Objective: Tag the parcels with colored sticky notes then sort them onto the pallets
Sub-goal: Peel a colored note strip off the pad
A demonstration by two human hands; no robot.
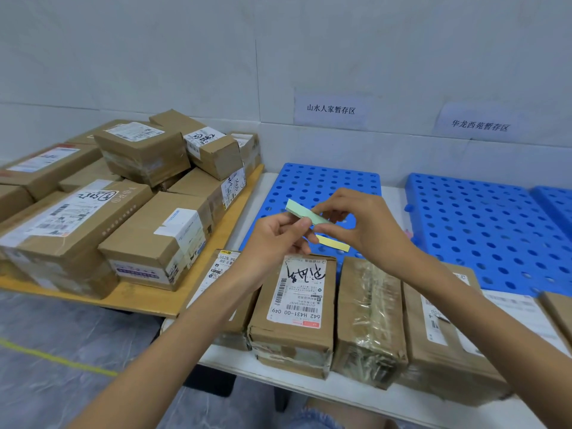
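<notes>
My left hand (275, 239) pinches a green sticky-note strip (301, 212) held over the left blue pallet (325, 184). My right hand (362, 227) pinches the same green strip at its right end. A yellow sticky-note strip (332, 243) lies on the pallet just below my hands. Right under them stands a brown parcel with a white label (294, 308), one of a row of parcels along the white table's front. A second blue pallet (483, 224) lies to the right.
A wooden board (142, 301) at the left carries a heap of several cardboard parcels (139, 150). Two paper signs (331, 109) hang on the wall above the pallets. More parcels (368, 320) line the table's front edge (309, 385). Grey floor with a yellow line lies lower left.
</notes>
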